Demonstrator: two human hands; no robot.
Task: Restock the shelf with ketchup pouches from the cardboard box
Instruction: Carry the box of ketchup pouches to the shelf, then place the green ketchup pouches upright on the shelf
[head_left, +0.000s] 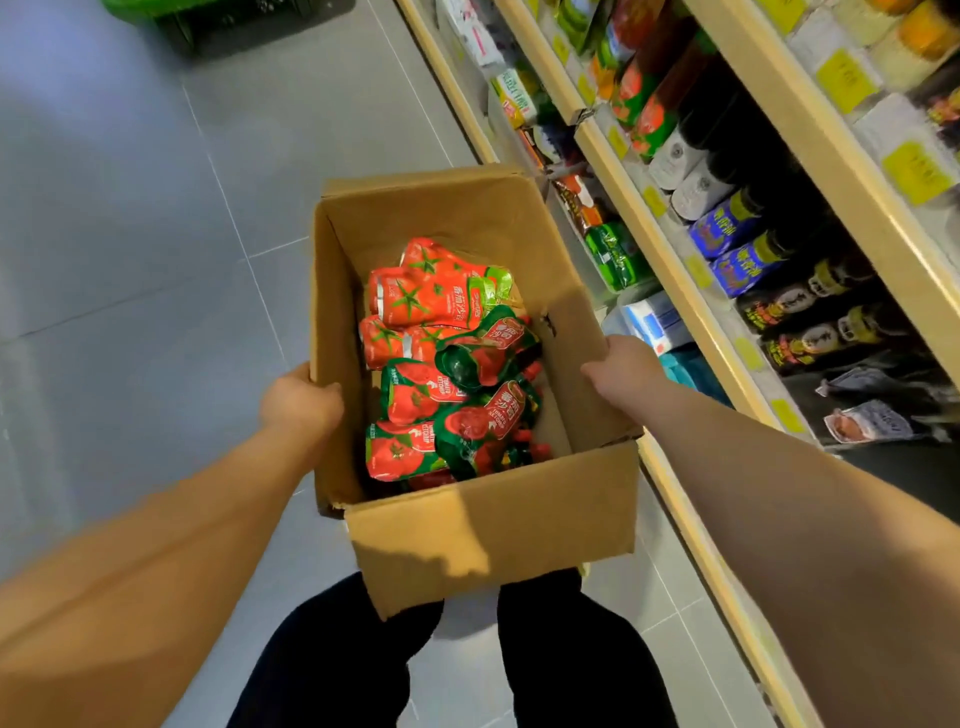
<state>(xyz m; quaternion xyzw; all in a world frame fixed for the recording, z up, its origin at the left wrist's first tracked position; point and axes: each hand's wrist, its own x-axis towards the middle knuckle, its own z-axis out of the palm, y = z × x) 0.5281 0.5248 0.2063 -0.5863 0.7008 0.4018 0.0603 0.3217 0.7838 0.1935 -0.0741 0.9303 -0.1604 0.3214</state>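
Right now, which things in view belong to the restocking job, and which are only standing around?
For the job: cardboard box; ketchup pouches inside it; shelf on the right.
Not for the job: dark bottles; blue-labelled jars; green crate on the floor.

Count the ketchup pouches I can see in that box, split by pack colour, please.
Orange-red pouches with a big tomato picture: 3
Red pouches with dark green edges: 4
Total: 7 showing on top; more may lie hidden underneath in the brown cardboard box.
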